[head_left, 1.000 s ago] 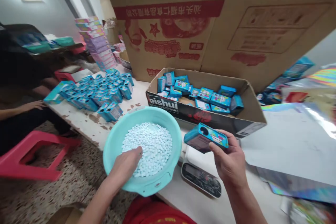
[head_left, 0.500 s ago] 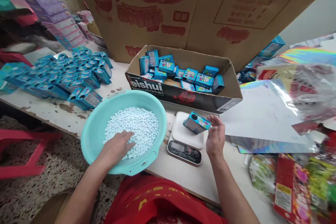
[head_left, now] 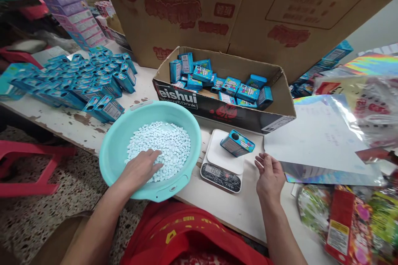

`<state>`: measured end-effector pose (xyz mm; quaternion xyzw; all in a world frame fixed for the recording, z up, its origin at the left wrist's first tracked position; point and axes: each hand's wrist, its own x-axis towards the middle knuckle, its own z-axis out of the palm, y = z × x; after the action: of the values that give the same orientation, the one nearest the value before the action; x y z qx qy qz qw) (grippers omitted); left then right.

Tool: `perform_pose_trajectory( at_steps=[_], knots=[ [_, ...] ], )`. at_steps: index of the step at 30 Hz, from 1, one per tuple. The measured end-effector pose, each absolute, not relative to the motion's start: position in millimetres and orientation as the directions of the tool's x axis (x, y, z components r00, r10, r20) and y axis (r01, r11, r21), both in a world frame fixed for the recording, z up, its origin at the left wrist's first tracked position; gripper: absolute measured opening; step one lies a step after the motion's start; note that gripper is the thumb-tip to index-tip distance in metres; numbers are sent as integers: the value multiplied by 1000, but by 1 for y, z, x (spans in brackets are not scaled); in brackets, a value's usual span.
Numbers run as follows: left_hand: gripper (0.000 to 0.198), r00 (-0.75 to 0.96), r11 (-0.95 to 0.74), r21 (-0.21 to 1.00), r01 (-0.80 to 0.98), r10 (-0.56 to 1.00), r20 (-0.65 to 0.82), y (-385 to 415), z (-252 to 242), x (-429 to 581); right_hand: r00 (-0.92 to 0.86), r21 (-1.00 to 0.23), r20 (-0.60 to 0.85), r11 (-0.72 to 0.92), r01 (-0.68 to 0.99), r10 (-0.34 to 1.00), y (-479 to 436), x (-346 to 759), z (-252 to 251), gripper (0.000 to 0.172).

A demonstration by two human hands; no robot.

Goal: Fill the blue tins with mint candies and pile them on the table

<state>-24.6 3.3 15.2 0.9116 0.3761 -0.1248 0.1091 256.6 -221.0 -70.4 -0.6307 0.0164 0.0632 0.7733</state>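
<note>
My left hand (head_left: 141, 169) rests on the small white tablet candies (head_left: 175, 143) in a turquoise basin (head_left: 108, 149). Its thumb and index finger are apart, and the other fingertips are partly hidden. A small blue box (head_left: 237, 143) with a dark round hole at one end sits tilted on the white platform of a digital kitchen scale (head_left: 214, 153). The scale's display is lit. My right hand (head_left: 270, 174) is just right of the scale, palm turned up, fingers loosely curled and apart, holding nothing.
Behind the basin stands an open carton (head_left: 217, 112) with several blue boxes inside. Many more blue boxes (head_left: 77, 78) are grouped at the left. A large cardboard box (head_left: 248, 20) forms a wall behind. White sheets (head_left: 304, 132) and plastic packets (head_left: 338, 223) lie at the right.
My right hand has drawn away from the blue box, down and to the right, leaving it on the scale. My left hand stays in the basin. The view has shifted slightly.
</note>
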Motion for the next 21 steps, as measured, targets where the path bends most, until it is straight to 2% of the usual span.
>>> perform_pose_trajectory(
  at_steps=[8, 12, 17, 21],
  knots=[
    [36, 683, -701, 82, 709, 652, -328, 3, 17, -24, 987, -971, -119, 194, -138, 107, -217, 254, -68, 40],
    [31, 682, -736, 64, 674, 587, -437, 2, 19, -22, 985, -976, -107, 176, -130, 136, -215, 250, -67, 42],
    [21, 731, -785, 151, 601, 463, -502, 5, 18, -22, 973, -988, 65, 152, 32, 220, -208, 248, -65, 44],
    [18, 752, -784, 180, 593, 461, -471, 8, 16, -25, 917, -968, 248, 126, 218, 314, -196, 250, -60, 56]
  ],
)
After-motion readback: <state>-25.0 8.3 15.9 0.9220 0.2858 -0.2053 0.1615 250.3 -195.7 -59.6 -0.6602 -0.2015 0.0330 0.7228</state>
